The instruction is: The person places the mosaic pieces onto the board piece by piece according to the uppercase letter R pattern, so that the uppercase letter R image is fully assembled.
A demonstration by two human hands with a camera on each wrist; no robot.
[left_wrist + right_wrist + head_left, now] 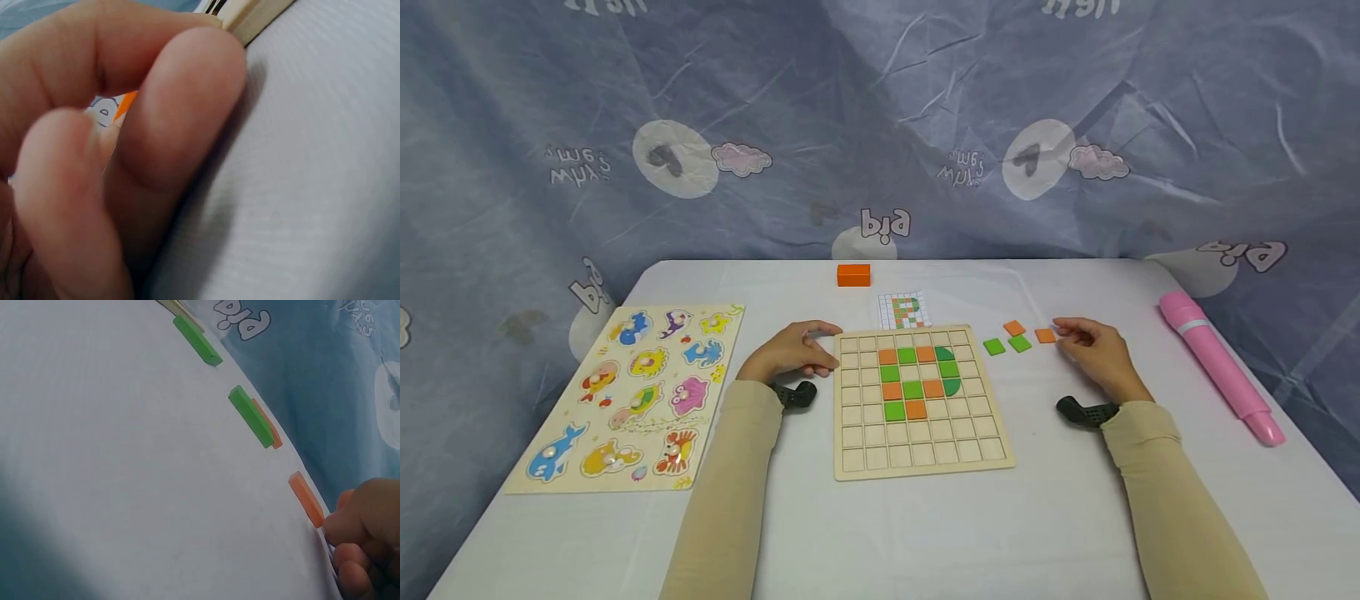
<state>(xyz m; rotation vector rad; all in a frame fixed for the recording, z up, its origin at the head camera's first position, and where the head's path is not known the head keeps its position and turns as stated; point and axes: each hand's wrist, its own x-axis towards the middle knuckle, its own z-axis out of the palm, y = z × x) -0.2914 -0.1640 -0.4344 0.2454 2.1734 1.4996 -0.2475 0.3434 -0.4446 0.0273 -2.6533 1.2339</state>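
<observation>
A wooden grid board [925,454] lies on the table, with orange and green square tiles and two dark green rounded pieces set in a P-like shape. At the board's left edge rests my left hand [792,348], a fingertip near its far corner. The left wrist view shows those fingers [187,100] close up against the edge. My right hand [1097,354] is loosely bent, fingertips right at the edge of an orange tile [1045,335] that lies flat. Beside that tile are another orange tile [1014,327] and two green tiles [1019,342], seen edge-on in the right wrist view.
Behind the board is a small card [904,310] printed with a coloured P on a grid. Farther back sits an orange block [853,276]. A sea-animal puzzle board [647,446] occupies the left side, and a pink tube-shaped object [1221,367] lies along the right.
</observation>
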